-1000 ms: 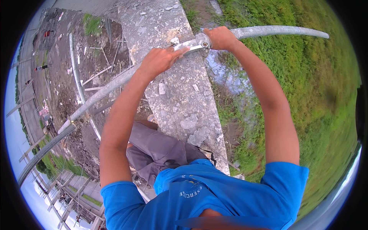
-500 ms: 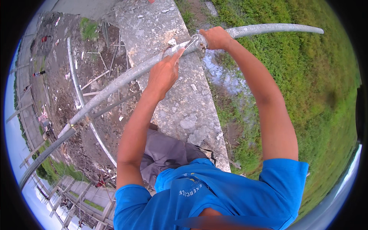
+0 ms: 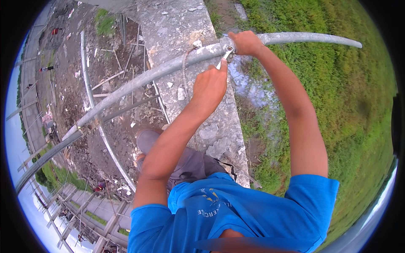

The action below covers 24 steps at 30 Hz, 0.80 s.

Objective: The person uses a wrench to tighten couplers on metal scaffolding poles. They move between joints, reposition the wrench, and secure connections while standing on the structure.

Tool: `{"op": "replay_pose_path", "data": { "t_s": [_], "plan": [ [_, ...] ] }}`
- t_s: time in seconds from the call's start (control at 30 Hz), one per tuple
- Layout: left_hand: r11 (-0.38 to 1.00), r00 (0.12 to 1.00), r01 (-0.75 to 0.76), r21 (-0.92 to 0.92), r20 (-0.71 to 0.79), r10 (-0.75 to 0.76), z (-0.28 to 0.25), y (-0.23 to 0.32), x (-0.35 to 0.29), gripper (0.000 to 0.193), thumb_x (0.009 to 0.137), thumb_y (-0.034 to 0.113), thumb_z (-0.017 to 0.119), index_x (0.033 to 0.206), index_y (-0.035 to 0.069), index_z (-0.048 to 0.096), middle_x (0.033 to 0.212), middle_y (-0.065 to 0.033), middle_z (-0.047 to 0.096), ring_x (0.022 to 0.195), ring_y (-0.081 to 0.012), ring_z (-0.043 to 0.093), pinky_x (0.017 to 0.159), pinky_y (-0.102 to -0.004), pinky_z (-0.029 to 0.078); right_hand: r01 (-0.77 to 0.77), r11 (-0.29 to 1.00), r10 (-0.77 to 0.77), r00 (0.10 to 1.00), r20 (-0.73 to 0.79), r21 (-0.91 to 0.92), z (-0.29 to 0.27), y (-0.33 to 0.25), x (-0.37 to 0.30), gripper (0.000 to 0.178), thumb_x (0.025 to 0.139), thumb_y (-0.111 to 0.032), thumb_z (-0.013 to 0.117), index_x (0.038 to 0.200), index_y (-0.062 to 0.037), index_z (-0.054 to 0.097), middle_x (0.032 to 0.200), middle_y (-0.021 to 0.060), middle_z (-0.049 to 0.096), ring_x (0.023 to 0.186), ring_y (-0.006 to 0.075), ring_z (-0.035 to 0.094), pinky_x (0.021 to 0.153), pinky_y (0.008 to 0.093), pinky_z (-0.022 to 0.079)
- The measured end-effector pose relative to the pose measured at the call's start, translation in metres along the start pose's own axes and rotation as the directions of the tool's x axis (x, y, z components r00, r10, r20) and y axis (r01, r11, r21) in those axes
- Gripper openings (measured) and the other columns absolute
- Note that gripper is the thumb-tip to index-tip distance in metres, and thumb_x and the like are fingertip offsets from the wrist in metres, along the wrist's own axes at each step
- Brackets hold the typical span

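A long grey scaffold pipe (image 3: pixel 156 76) crosses in front of me, running from the lower left over a concrete ledge and out to the right. My left hand (image 3: pixel 209 89) is closed round a silver ring spanner (image 3: pixel 225 56), whose ring end sits at the metal clamp (image 3: pixel 226 42) on the pipe. The spanner's handle is mostly hidden in my fingers. Just right of the clamp, my right hand (image 3: pixel 247 43) grips the pipe, its fingers wrapped over it. A thin rope (image 3: pixel 184 65) loops round the pipe left of the clamp.
The rough concrete ledge (image 3: pixel 177 29) runs away from me, with loose chips on it. Grass (image 3: pixel 320 105) lies to the right, below the ledge. On the left, a second pipe (image 3: pixel 90 97) crosses beneath the first, above muddy ground with wooden poles. My shoe (image 3: pixel 147 140) shows by the ledge.
My left hand has moved to the right and nearer the clamp. The spanner has swung from lying along the pipe to pointing back toward me. My right hand keeps its grip.
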State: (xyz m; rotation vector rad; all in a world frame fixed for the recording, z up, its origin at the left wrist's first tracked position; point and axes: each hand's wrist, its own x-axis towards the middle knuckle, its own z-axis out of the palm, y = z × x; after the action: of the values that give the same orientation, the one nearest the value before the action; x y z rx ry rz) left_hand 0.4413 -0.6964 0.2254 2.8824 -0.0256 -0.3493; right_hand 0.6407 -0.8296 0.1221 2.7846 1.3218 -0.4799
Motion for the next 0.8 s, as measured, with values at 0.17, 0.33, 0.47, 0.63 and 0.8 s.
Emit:
{"op": "replay_pose_path", "data": {
  "t_s": [0.17, 0.33, 0.47, 0.63, 0.8],
  "plan": [
    [0.99, 0.99, -0.138, -0.014, 0.004, 0.138, 0.002, -0.035, 0.003, 0.046, 0.105, 0.023, 0.052, 0.149, 0.011, 0.052, 0.086, -0.0208, 0.066, 0.072, -0.0376, 0.069, 0.063, -0.0491, 0.057, -0.009, 1.0, 0.009, 1.0, -0.003, 0.013, -0.001, -0.001, -0.001, 0.049, 0.079, -0.023, 0.073, 0.122, -0.0049, 0.059, 0.089, 0.0175, 0.074, 0.086, 0.0363, 0.073, 0.077, 0.048, 0.058],
    [0.919, 0.919, -0.382, 0.093, 0.14, 0.368, -0.015, -0.117, 0.061, 0.044, 0.106, 0.033, 0.052, 0.15, 0.027, 0.052, 0.101, -0.0137, 0.072, 0.078, -0.0347, 0.071, 0.07, -0.0487, 0.058, -0.013, 1.0, 0.013, 1.0, 0.009, 0.005, 0.0, 0.0, 0.0, 0.049, 0.078, -0.018, 0.071, 0.123, -0.0047, 0.059, 0.088, 0.0173, 0.074, 0.085, 0.0354, 0.074, 0.075, 0.0473, 0.058],
    [0.911, 0.905, -0.409, 0.055, 0.157, 0.396, -0.006, -0.148, 0.084, 0.041, 0.107, 0.037, 0.049, 0.147, 0.027, 0.056, 0.121, -0.0121, 0.072, 0.088, -0.0363, 0.072, 0.077, -0.0471, 0.058, -0.01, 1.0, 0.009, 1.0, 0.024, 0.014, -0.002, 0.0, -0.001, 0.05, 0.077, -0.016, 0.07, 0.124, -0.0043, 0.059, 0.087, 0.0172, 0.074, 0.085, 0.0359, 0.073, 0.075, 0.0474, 0.058],
    [0.95, 0.972, -0.191, -0.246, -0.181, 0.149, -0.01, -0.124, 0.041, 0.039, 0.105, 0.025, 0.053, 0.144, 0.023, 0.058, 0.114, -0.0166, 0.073, 0.094, -0.0392, 0.071, 0.08, -0.0498, 0.056, -0.013, 1.0, 0.013, 0.999, 0.036, -0.008, -0.004, -0.001, -0.001, 0.052, 0.077, -0.017, 0.071, 0.126, -0.0044, 0.058, 0.09, 0.0175, 0.074, 0.087, 0.0366, 0.073, 0.076, 0.0478, 0.058],
    [0.978, 0.992, -0.121, -0.168, -0.046, 0.115, -0.01, -0.08, 0.011, 0.046, 0.103, 0.016, 0.052, 0.148, 0.022, 0.053, 0.11, -0.0186, 0.071, 0.091, -0.0406, 0.07, 0.078, -0.0508, 0.055, -0.02, 1.0, 0.02, 0.998, 0.055, 0.002, -0.005, -0.002, -0.001, 0.052, 0.078, -0.018, 0.072, 0.127, -0.0069, 0.058, 0.092, 0.0165, 0.074, 0.089, 0.0362, 0.073, 0.078, 0.0476, 0.058]
  ]
}}
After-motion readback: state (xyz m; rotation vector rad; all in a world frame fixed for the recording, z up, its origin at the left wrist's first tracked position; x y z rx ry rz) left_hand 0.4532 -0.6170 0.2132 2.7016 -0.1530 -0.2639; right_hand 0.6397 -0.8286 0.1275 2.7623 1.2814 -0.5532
